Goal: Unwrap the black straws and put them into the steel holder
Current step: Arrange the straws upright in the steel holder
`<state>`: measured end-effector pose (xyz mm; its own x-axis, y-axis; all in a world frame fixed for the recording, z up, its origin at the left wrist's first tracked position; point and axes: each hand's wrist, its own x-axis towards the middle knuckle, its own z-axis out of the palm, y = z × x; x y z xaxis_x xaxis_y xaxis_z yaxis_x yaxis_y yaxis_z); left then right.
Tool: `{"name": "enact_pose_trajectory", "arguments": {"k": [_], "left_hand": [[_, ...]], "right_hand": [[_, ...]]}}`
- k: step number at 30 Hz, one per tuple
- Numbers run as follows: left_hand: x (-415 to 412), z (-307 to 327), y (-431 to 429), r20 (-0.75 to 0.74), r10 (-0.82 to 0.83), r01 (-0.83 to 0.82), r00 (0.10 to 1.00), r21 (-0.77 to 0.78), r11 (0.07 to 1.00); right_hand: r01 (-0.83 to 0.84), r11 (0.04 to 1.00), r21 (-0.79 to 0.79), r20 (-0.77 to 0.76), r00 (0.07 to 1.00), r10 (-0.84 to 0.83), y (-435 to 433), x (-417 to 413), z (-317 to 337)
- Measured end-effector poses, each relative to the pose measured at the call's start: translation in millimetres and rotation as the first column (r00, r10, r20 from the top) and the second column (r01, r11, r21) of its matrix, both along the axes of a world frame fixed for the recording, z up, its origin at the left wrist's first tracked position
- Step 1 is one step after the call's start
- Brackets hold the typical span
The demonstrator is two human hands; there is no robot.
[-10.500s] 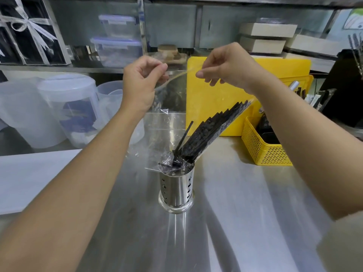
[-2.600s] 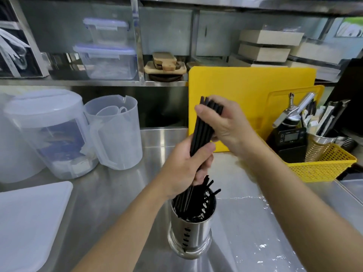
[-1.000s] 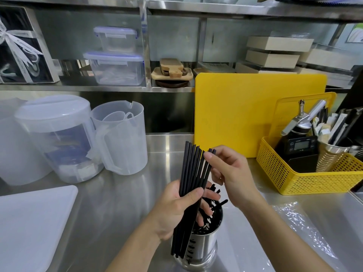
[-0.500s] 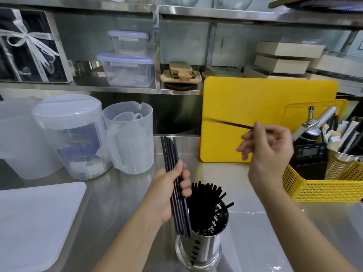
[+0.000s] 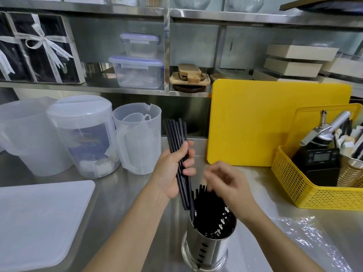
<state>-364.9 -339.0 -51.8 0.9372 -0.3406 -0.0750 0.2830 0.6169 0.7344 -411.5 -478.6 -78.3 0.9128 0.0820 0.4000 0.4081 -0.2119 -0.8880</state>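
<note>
- Head view: left hand [image 5: 172,169] grips a bundle of black straws [image 5: 177,152], upright, at 11 o'clock from the steel holder [image 5: 208,250].
- Right hand [image 5: 228,183], blurred, hovers over the holder's straws [image 5: 211,213]; fingers curled, whether it holds one I cannot tell.
- Holder stands on the steel counter [image 5: 125,193], yellow basket [image 5: 306,193] at 2 o'clock.

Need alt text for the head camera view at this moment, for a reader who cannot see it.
A person's left hand holds a bundle of black straws upright beside a perforated steel holder already packed with straws, while the blurred right hand hovers over the holder's mouth. They work at a steel counter with clear pitchers left and a yellow basket right.
</note>
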Motion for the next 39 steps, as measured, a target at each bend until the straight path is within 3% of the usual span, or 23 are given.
{"name": "enact_pose_trajectory", "arguments": {"k": [2, 7, 12, 18, 27, 31, 39], "left_hand": [[-6.9, -3.5, 0.6, 0.059, -0.136, 0.135, 0.989, 0.017, 0.991], [-31.8, -13.3, -15.3, 0.142, -0.415, 0.397, 0.899, 0.136, 0.908], [-39.6, -18.4, -18.5, 0.174, -0.384, 0.358, 0.907, 0.161, 0.920], [-44.0, -24.2, -15.7, 0.291, -0.373, 0.332, 0.881, 0.180, 0.926], [-42.2, -29.9, -12.0, 0.257, -0.459, 0.423, 0.850, 0.183, 0.887], [-41.6, -32.9, -10.6, 0.230, -0.471, 0.451, 0.852, 0.136, 0.882], [-43.3, -38.7, -11.1, 0.225, -0.484, 0.451, 0.845, 0.186, 0.873]], "right_hand": [[0.105, 0.978, 0.182, -0.089, 0.992, -0.090, -2.9, 7.4, 10.3], [-0.028, 0.951, 0.307, -0.317, 0.940, 0.130, -2.0, 10.0, 26.6], [-0.013, 0.909, 0.416, -0.328, 0.930, 0.163, 4.3, 0.0, 34.4], [-0.052, 0.918, 0.393, -0.333, 0.923, 0.194, 1.9, -1.9, 34.8], [-0.023, 0.938, 0.345, -0.322, 0.936, 0.141, -0.2, -2.1, 32.1], [0.021, 0.871, 0.491, -0.283, 0.949, 0.137, -3.9, -0.1, 33.2], [0.033, 0.923, 0.384, -0.239, 0.969, 0.064, -19.6, 9.2, 46.8]]}}
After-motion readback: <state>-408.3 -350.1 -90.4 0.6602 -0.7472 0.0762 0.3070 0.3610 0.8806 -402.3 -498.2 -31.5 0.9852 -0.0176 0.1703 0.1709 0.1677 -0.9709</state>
